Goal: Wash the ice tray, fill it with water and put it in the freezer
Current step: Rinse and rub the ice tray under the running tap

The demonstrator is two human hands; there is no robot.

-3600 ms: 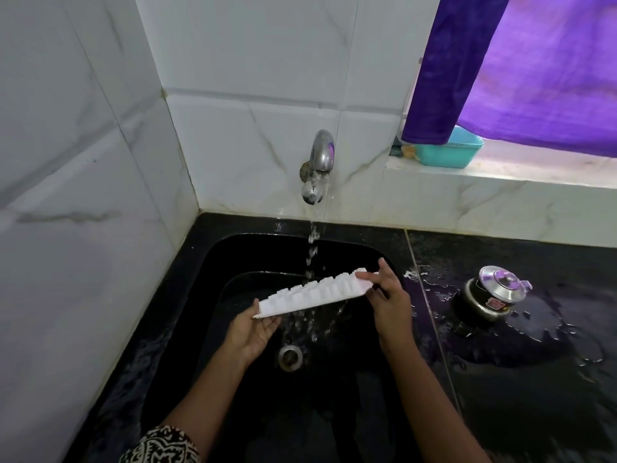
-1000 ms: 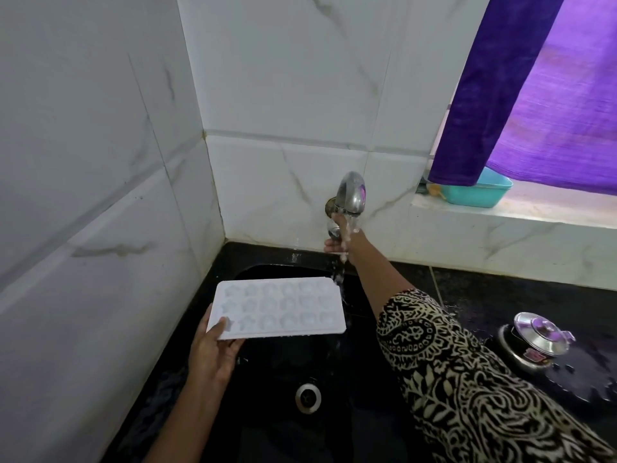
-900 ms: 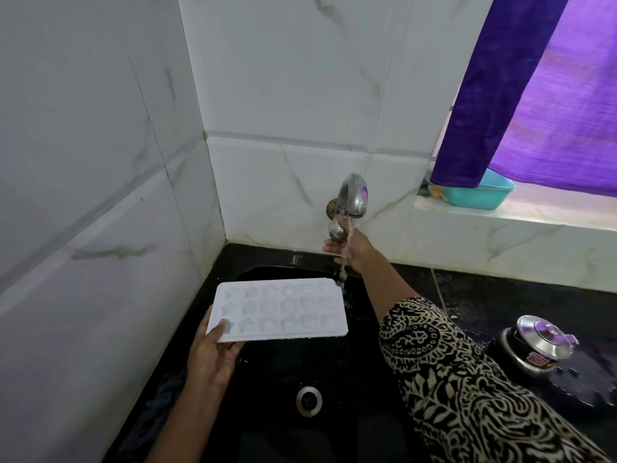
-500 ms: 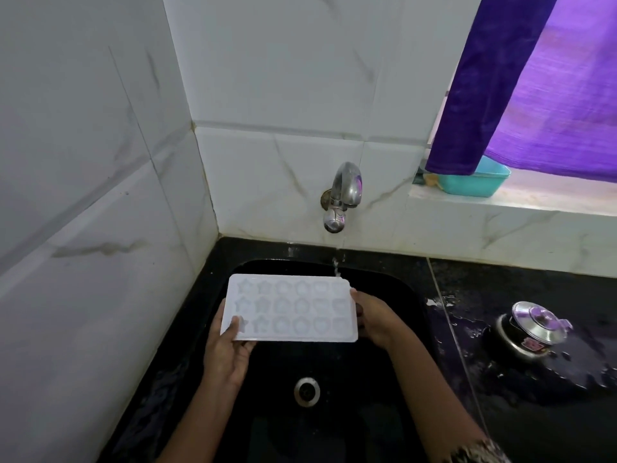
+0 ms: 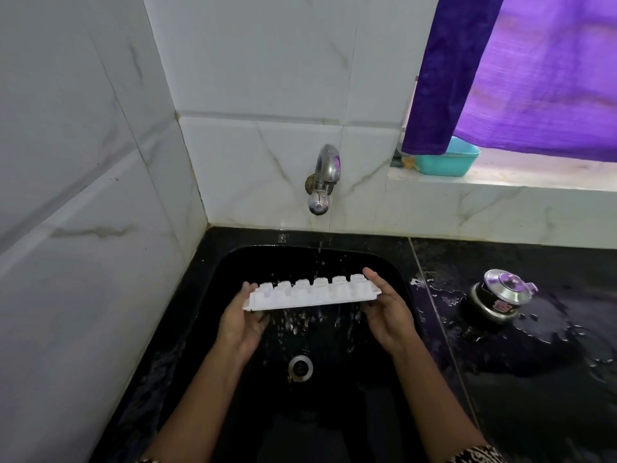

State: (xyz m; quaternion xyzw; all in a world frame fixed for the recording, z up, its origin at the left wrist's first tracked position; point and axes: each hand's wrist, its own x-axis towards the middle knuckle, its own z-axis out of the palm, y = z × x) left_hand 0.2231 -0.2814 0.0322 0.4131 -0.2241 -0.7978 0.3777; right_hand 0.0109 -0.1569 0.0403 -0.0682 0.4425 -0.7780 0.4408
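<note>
White plastic ice tray (image 5: 310, 294), tilted over black sink (image 5: 253, 259), dripping; left grip (image 5: 240, 324) and right grip (image 5: 387, 314) hold its ends.

No text is readable. The small pot (image 5: 497, 300), well to the right of where the right hand (image 5: 387, 315) grips the ice tray (image 5: 310, 295), carries a red label (image 5: 500, 306), but its print is too small.

— Log: what can't you read at your grip?
— The ice tray (image 5: 310, 294) has its open face turned away from you, so the cell contents are unseen. Its ends cover part of your left hand (image 5: 240, 324) and right hand (image 5: 389, 317).
— Away from the grip?
— Right of it, the pot (image 5: 500, 289) has a label (image 5: 499, 306) too small to read. Up-right, the teal tub (image 5: 449, 163) is half behind the curtain (image 5: 467, 71). Below, your forearms (image 5: 200, 406) are cut off by the edge.
</note>
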